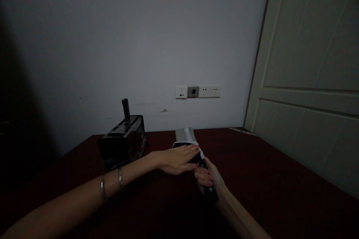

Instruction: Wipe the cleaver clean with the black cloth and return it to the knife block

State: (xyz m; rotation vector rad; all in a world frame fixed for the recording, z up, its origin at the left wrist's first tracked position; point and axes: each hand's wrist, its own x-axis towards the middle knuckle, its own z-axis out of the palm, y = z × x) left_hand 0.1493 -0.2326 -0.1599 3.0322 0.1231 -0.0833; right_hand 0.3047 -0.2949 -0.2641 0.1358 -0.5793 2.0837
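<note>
My right hand (211, 179) is wrapped around the black handle of a cleaver (185, 134), whose wide silver blade points away toward the wall. Across the blade, near the handle, lies a dark piece with a white edge (179, 144), perhaps a cloth. My left hand (179, 159) rests on this piece with its fingers stretched out flat, covering most of it and part of the blade. To the left stands a glossy black knife block (123, 142), and one black-handled knife (126, 109) sticks up from its top.
The dark red table (238, 164) reaches back to a pale wall. Sockets and a switch plate (198, 92) are set in the wall above the back edge. A thin strip (242, 131) lies at the back right corner, beside a light panelled door (311, 63).
</note>
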